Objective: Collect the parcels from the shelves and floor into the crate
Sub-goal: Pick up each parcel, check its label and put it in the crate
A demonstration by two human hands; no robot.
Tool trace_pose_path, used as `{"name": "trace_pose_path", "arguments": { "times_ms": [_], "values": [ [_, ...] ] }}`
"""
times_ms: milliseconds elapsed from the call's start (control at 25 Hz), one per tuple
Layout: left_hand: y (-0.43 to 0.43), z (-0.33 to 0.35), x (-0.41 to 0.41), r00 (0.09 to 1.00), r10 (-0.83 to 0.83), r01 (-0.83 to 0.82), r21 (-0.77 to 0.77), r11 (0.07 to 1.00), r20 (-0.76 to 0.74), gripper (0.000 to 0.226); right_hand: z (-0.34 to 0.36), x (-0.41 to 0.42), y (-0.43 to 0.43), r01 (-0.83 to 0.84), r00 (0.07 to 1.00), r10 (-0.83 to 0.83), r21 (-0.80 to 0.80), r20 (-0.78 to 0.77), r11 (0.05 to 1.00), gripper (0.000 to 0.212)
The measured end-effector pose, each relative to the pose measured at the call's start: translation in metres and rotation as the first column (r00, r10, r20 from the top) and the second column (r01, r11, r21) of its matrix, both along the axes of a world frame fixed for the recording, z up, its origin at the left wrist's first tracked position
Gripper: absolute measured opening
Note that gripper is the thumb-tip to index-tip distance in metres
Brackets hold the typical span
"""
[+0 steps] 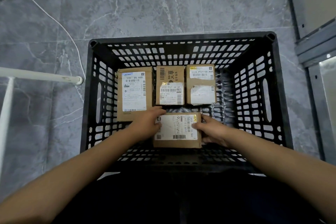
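A black slotted plastic crate (278, 85) stands on the floor below me. Three brown cardboard parcels with white labels lie along its far side: a tall one (134, 92) at the left, a smaller one (170, 85) in the middle, another (201, 83) at the right. A fourth parcel (177, 131) sits nearer to me inside the crate. My left hand (147, 123) grips its left edge and my right hand (212, 129) grips its right edge.
The floor is grey marble-patterned tile. White metal frame legs (41, 75) and a thin white cable (60, 23) lie to the left of the crate. A grey metal shelf frame (316, 47) stands close on the right.
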State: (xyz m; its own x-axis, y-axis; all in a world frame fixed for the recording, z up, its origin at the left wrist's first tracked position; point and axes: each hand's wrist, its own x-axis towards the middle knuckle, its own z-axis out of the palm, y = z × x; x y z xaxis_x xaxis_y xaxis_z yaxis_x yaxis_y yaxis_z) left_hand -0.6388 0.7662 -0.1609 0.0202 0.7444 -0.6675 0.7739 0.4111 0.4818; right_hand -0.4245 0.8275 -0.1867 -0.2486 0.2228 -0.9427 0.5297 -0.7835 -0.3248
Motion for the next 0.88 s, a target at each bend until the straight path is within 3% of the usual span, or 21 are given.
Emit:
{"name": "trace_pose_path", "arguments": {
  "times_ms": [280, 520, 680, 880],
  "values": [
    [-0.004, -0.002, -0.001, 0.999, 0.018, -0.021, 0.051, 0.999, 0.05, 0.047, -0.006, 0.004, 0.003, 0.072, 0.997, -0.074, 0.083, 0.025, 0.994, 0.05],
    [0.015, 0.02, -0.004, 0.973, 0.226, -0.231, 0.124, 0.965, 0.052, 0.032, 0.009, 0.006, 0.015, -0.128, 0.984, 0.087, 0.282, 0.153, 0.951, 0.048],
    [0.052, 0.094, -0.013, 0.923, 0.347, -0.368, 0.11, 0.923, 0.168, 0.028, 0.088, -0.007, 0.039, -0.166, 0.981, 0.106, 0.411, 0.165, 0.896, 0.049],
    [0.082, 0.272, -0.022, 0.831, 0.474, -0.523, 0.114, 0.845, 0.292, 0.022, 0.27, -0.039, 0.065, -0.034, 0.999, 0.026, 0.501, 0.024, 0.865, 0.045]
  ]
}}
